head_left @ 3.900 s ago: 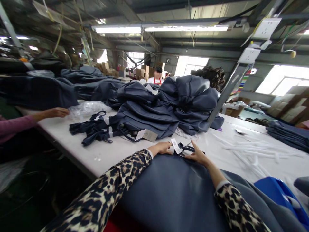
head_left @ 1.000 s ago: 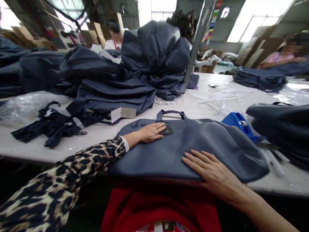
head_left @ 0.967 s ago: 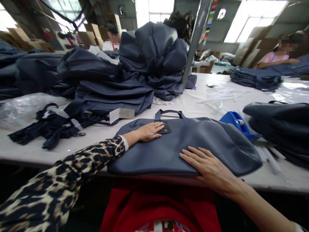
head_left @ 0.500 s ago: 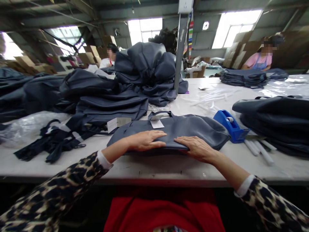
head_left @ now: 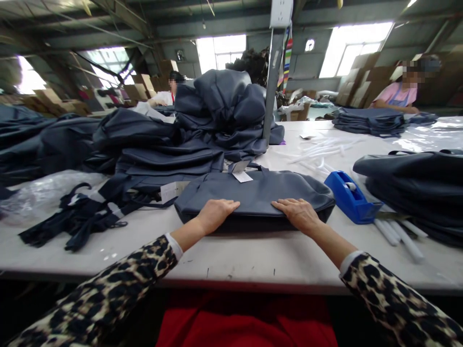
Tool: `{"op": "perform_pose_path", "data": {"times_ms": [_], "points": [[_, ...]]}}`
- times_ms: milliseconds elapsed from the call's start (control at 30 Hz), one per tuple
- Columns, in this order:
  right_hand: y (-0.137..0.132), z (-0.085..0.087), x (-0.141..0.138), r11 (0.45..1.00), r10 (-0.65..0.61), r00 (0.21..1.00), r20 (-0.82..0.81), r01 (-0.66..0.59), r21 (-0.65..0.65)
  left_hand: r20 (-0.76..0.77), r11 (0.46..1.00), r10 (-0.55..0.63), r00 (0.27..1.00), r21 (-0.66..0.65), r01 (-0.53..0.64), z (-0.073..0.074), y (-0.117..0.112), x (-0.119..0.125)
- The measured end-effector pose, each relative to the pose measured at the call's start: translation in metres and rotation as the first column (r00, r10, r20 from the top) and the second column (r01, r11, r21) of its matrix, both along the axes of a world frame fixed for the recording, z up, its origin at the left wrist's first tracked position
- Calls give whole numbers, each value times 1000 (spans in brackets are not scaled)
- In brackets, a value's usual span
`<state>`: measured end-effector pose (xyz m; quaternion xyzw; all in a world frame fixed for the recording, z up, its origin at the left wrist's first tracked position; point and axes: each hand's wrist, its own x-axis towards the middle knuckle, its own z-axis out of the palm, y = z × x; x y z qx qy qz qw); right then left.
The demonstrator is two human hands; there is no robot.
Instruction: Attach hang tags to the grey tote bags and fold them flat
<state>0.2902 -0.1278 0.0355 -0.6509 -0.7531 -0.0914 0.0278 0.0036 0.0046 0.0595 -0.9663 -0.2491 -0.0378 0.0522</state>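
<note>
A dark blue-grey leather-like bag (head_left: pixel 256 193) lies flat on the table before me, its handle at the far side and a white hang tag (head_left: pixel 241 172) on top. My left hand (head_left: pixel 217 214) grips the bag's near edge left of the middle, fingers over the upper face. On the right part of the same edge is my right hand (head_left: pixel 299 215), closed on it in the same way. Both thumbs are hidden, apparently below the edge. A blue tape dispenser (head_left: pixel 350 197) stands just right of the bag.
Piled dark bags (head_left: pixel 217 111) rise behind, beside a metal post (head_left: pixel 272 82). More stacked bags (head_left: pixel 415 188) lie at right, near white tubes (head_left: pixel 400 233). Dark straps (head_left: pixel 90 212) and clear plastic (head_left: pixel 47 193) lie left. Two people work beyond the table (head_left: pixel 231 260).
Both hands have gone from lying flat on the bag to gripping its near edge, farther apart. The bag has shifted and straightened, and its tag has tipped. The view has moved slightly.
</note>
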Motion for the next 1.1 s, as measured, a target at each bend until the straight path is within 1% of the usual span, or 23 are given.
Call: {"op": "perform_pose_path", "data": {"times_ms": [100,167,200,267,367,467,533,633,700,767,833,900,1000,1033,1100], "points": [[-7,-24,0,999,28,1000,8,-28,23,62,997,-14,998,75,10,-47,-12,-13],[-11,-38,1,997,53,999,3,-53,51,112,993,-26,993,116,13,-72,-18,-21],[-12,-43,2,996,64,998,-2,-64,62,127,993,-27,992,116,13,-81,-19,-24],[-10,-50,6,995,79,997,-16,-78,68,138,997,-14,990,81,3,-90,-19,-27],[-6,-53,10,996,87,995,-42,-86,33,137,1000,-15,990,12,13,-88,-17,-26],[-5,-53,12,996,91,994,-66,-90,15,124,1000,-29,992,-5,30,-84,-16,-23],[-6,-53,11,995,101,992,-74,-100,13,81,998,-52,995,42,49,-82,-16,-19],[-6,-50,6,994,109,992,-58,-109,10,-10,984,-83,997,158,83,-79,-15,-10],[-4,-47,-2,997,80,997,-19,-79,24,-31,975,-83,996,203,87,-75,-14,-6],[-1,-46,-14,996,51,998,37,-53,66,-29,973,-84,996,214,88,-69,-15,-5],[-2,-50,-28,988,62,993,100,-75,134,-30,969,-97,995,225,101,-64,-23,-10],[-8,-59,-41,963,123,979,164,-158,220,-35,963,-114,993,243,119,-61,-39,-23],[-28,-76,-48,884,244,930,274,-330,332,-37,957,-124,992,258,129,-53,-74,-45],[-35,-80,-48,853,285,901,328,-394,342,-35,966,-119,992,227,124,-47,-85,-49],[-47,-85,-47,792,339,830,444,-506,341,-45,992,-91,995,86,94,-30,-100,-49]]}}
